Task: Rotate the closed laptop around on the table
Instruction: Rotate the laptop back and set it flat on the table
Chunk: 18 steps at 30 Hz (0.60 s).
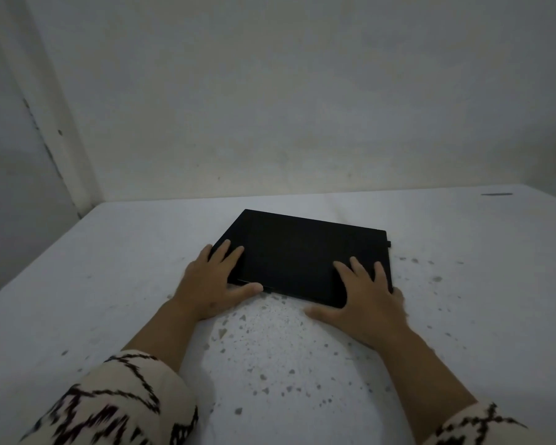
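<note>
A closed black laptop (302, 252) lies flat on the white speckled table (109, 268), skewed so that its right side sits nearer to me than its left. My left hand (212, 281) grips the near left corner, fingers on the lid and thumb along the front edge. At the near right corner my right hand (363, 297) holds on the same way, fingers spread on the lid and thumb below the front edge. A small dark nub sticks out of the laptop's far right edge.
A pale wall (270, 107) rises just behind the table's far edge, with a corner post (55, 123) at the left. A thin dark mark (496, 194) lies at the far right of the table. Both patterned sleeves fill the lower corners.
</note>
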Each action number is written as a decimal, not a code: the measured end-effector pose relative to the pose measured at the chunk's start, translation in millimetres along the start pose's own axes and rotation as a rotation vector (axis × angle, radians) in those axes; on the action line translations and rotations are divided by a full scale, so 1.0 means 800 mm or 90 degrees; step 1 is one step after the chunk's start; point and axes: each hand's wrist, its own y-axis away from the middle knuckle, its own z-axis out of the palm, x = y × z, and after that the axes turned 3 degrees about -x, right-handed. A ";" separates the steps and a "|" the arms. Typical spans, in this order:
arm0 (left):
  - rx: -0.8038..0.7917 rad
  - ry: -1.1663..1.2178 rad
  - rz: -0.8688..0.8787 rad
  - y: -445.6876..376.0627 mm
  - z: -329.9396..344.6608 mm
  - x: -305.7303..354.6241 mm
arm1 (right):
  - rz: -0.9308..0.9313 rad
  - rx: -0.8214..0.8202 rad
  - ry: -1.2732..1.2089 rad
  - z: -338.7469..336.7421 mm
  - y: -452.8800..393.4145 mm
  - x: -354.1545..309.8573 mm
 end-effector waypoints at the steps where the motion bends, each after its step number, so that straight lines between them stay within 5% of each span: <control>1: 0.005 -0.002 0.000 0.002 -0.001 0.000 | -0.010 0.016 -0.005 0.000 -0.002 0.001; 18: 0.055 0.154 -0.027 0.046 0.002 0.024 | -0.117 0.092 -0.127 -0.023 -0.013 0.036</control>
